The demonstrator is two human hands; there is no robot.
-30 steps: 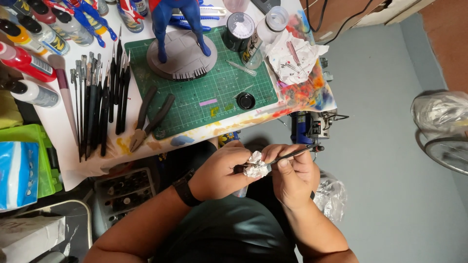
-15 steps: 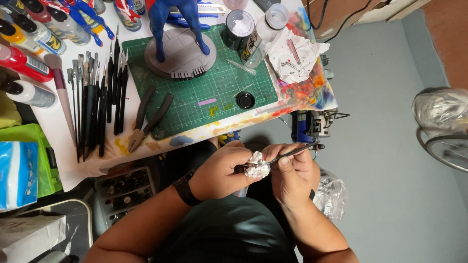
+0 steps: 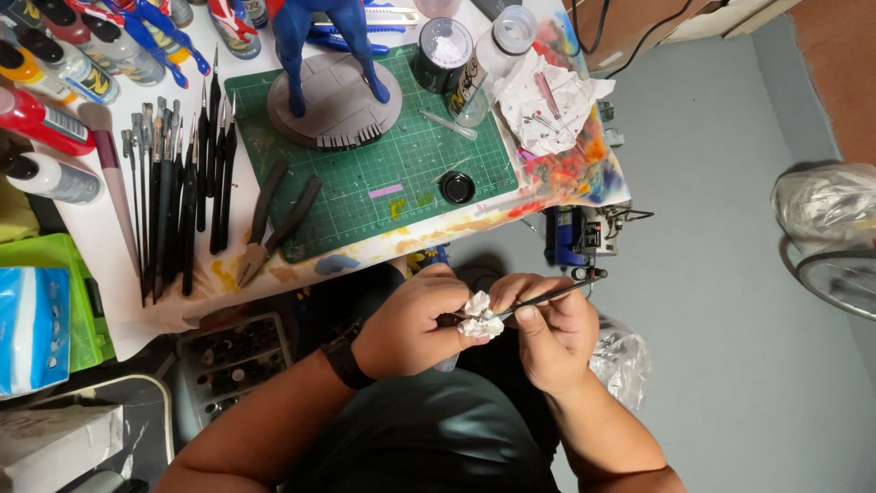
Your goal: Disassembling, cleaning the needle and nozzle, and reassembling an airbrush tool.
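Near the tabletop (image 3: 109,246) edge, the left hand (image 3: 406,319) pinches a crumpled white tissue (image 3: 479,317) around a thin brush (image 3: 547,295) the right hand (image 3: 552,333) grips closed, wiping seemingly midway.

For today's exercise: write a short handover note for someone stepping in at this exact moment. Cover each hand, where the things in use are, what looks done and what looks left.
Left hand: pinching a crumpled white tissue around the tip end of a thin dark paintbrush, below the table's edge.
Right hand: gripping the brush's handle, which points out to the right.
On the table: green cutting mat with a blue figure on a round grey base, a small black cap, pliers, a row of brushes to the left, and paint bottles.
Done: paint smears on the mat and table edge.
Left: brush is in the tissue; whether it is clean cannot be told.
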